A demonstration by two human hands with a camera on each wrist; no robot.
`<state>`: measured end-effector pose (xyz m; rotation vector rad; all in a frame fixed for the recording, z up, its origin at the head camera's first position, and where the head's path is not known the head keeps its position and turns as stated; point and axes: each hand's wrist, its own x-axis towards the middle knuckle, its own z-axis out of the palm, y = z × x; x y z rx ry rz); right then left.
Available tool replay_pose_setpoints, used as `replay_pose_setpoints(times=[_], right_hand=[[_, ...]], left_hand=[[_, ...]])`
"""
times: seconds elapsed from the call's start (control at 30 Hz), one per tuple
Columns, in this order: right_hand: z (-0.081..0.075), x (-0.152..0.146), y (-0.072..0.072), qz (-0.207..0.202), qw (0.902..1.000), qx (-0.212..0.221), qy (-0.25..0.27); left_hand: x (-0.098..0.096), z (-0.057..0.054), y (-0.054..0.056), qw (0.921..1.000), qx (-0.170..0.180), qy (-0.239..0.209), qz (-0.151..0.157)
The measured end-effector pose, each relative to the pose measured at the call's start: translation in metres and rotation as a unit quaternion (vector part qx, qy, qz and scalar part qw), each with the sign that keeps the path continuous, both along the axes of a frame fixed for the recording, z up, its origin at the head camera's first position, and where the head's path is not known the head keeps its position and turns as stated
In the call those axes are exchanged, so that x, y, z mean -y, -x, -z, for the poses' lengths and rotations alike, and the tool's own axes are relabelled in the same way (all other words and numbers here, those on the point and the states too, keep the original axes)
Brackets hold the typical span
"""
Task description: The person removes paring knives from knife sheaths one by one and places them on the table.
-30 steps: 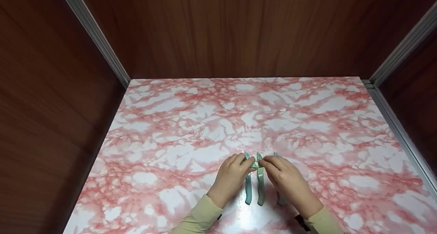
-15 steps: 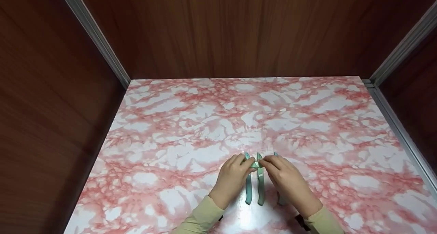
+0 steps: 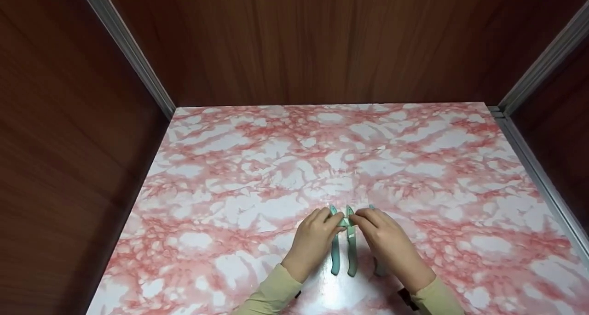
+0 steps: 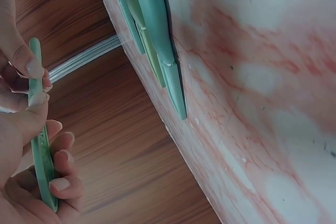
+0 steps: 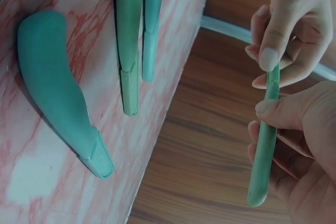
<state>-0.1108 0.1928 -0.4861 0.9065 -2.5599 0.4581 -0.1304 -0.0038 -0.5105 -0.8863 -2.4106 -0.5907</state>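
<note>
My left hand (image 3: 313, 234) and right hand (image 3: 384, 234) share one slim green eyebrow razor (image 5: 263, 163), lifted above the table and lying crosswise between them. The left fingers pinch its narrower capped end, where a raised pattern shows in the left wrist view. Around the rounded handle curl the right thumb and fingers. Beneath the hands lie a teal razor (image 3: 335, 257), a green razor (image 3: 352, 255) and, partly covered by my right hand, another teal razor (image 5: 58, 77). All three have curved handles and narrow capped tips pointing away from me.
The table (image 3: 276, 168) has a red and white marbled top. Dark wooden panels (image 3: 294, 43) rise behind it and at both sides, joined by grey metal strips (image 3: 133, 53) at the corners. Light glares off the tabletop near its front.
</note>
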Motion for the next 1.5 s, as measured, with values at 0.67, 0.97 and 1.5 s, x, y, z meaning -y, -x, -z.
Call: replay_pose_setpoints(times=[0.67, 0.97, 1.5], right_hand=[[0.0024, 0.001, 0.003, -0.001, 0.9998, -0.003, 0.017], [0.0031, 0.0003, 0.002, -0.002, 0.9998, -0.004, 0.018], [0.0011, -0.0022, 0.0026, -0.007, 0.9997, -0.008, 0.022]], left_hand=[[0.0017, 0.0032, 0.0, 0.9999, -0.005, -0.008, 0.009], [0.0005, 0.0021, -0.0015, 0.9999, 0.004, -0.013, 0.004], [0.0013, 0.0007, -0.004, 0.9996, 0.017, -0.022, 0.004]])
